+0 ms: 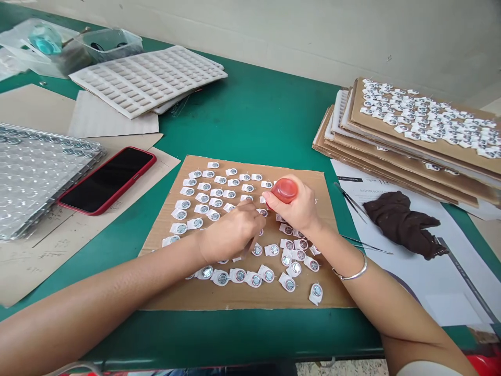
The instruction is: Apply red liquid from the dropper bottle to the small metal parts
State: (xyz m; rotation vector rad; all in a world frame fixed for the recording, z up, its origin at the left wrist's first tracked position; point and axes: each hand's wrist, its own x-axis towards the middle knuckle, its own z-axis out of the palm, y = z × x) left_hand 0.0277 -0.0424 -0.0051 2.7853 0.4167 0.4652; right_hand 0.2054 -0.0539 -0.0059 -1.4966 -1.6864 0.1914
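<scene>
My right hand (299, 209) is wrapped round a red translucent squeeze bottle (285, 190), its rounded end facing up and its tip hidden below the fingers. Beside it, my left hand (235, 230) is closed low over the cardboard sheet (242, 298); its fingertips are turned away, and what they pinch, if anything, is hidden. Rows of small round metal pieces on white tabs (253, 280) lie on the cardboard around both hands. One such piece (316, 292) sits apart near the front right corner.
A red-cased phone (109, 180) and clear plastic trays (39, 177) lie at left. White moulded trays (152, 78) and plastic tubs (111, 44) stand behind. At right are stacked cardboard sheets (391, 151) bearing similar pieces, tweezers (368, 244), and a dark cloth (403, 222) on paper.
</scene>
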